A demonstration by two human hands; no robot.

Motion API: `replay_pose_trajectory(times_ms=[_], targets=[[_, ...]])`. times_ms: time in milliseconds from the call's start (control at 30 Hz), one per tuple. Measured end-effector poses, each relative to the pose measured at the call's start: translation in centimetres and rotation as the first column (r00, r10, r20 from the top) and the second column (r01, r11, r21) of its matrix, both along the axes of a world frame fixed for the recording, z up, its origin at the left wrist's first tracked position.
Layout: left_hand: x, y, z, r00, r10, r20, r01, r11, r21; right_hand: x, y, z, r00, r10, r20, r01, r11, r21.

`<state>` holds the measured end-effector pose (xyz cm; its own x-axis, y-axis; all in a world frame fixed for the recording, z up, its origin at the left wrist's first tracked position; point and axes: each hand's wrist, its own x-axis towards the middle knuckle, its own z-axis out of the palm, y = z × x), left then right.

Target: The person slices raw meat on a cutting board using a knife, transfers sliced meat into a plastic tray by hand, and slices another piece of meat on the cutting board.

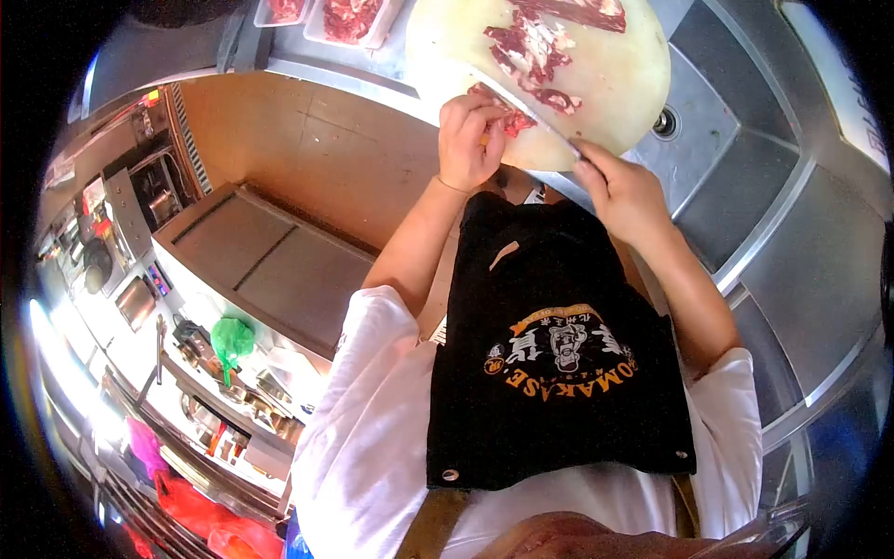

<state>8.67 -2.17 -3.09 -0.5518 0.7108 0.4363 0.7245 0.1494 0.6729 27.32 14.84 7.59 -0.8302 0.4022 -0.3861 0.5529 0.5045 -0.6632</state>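
Note:
My right hand [626,191] is wrapped round the handle of a knife [531,112], whose long blade slants up and left over a round, pale cutting board [447,47]. My left hand [470,142] has its fingers curled at the board's near edge, on a small piece of red meat [517,122] beside the blade. Farther up the board lie trimmed scraps of meat and white fat [531,51], and a longer strip of red meat [591,11] is at the top.
Two white trays of cut meat [346,20] stand on the metal counter at the upper left. A steel sink with a drain [665,123] lies right of the board. Shelves with kitchenware and a green bag [231,343] are at the left.

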Motion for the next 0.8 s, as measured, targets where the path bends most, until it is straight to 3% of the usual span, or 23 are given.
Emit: replay_pose_trajectory(times_ms=[167, 233, 433, 467, 567, 600, 633, 700, 733, 767, 800], targets=[[0.2, -0.1, -0.5, 0.999, 0.041, 0.006, -0.041, 0.996, -0.076, 2.6, -1.3, 2.6, 0.993, 0.081, -0.081, -0.079, 0.996, 0.035], [0.1, -0.1, -0.6, 0.999, 0.034, -0.01, -0.034, 0.998, -0.048, 2.4, -1.4, 2.8, 0.998, 0.045, 0.052, -0.044, 0.998, -0.034], [-0.3, -0.2, -0.4, 1.0, -0.014, 0.012, 0.015, 0.998, -0.067, -3.3, -2.2, -0.6, 0.995, 0.07, 0.074, -0.069, 0.997, -0.02], [-0.1, 0.0, -0.5, 1.0, -0.022, 0.017, 0.023, 0.998, -0.063, -2.4, -1.8, 0.2, 0.998, 0.054, 0.038, -0.049, 0.993, -0.112], [0.0, 0.5, -0.4, 0.999, 0.035, -0.024, -0.036, 0.999, -0.023, 3.0, -1.7, 1.0, 0.998, 0.056, 0.035, -0.055, 0.998, -0.037], [0.1, 0.6, -0.1, 1.0, 0.025, -0.009, -0.025, 1.0, 0.0, 3.1, -1.2, 1.9, 0.982, 0.081, 0.172, -0.064, 0.993, -0.103], [0.1, 0.5, 0.0, 1.0, 0.016, 0.004, -0.016, 1.0, 0.021, 2.4, -1.4, 1.3, 0.981, 0.088, 0.175, -0.069, 0.992, -0.109], [0.0, 0.5, -0.3, 1.0, 0.011, -0.007, -0.011, 1.0, -0.013, -0.6, -1.6, -2.0, 0.997, 0.076, 0.027, -0.076, 0.997, 0.021], [-0.2, 0.5, -0.4, 1.0, 0.005, -0.006, -0.005, 1.0, -0.002, -3.3, -1.4, -5.3, 0.97, 0.088, -0.225, -0.075, 0.995, 0.069], [0.0, 0.4, -0.3, 1.0, -0.005, 0.0, 0.005, 1.0, 0.004, -7.1, -1.5, -3.8, 0.998, 0.066, 0.023, -0.064, 0.995, -0.076], [0.0, 0.4, -0.2, 1.0, 0.002, 0.019, -0.002, 1.0, 0.011, -9.2, -1.5, -5.9, 0.995, 0.067, -0.07, -0.071, 0.995, -0.065]])
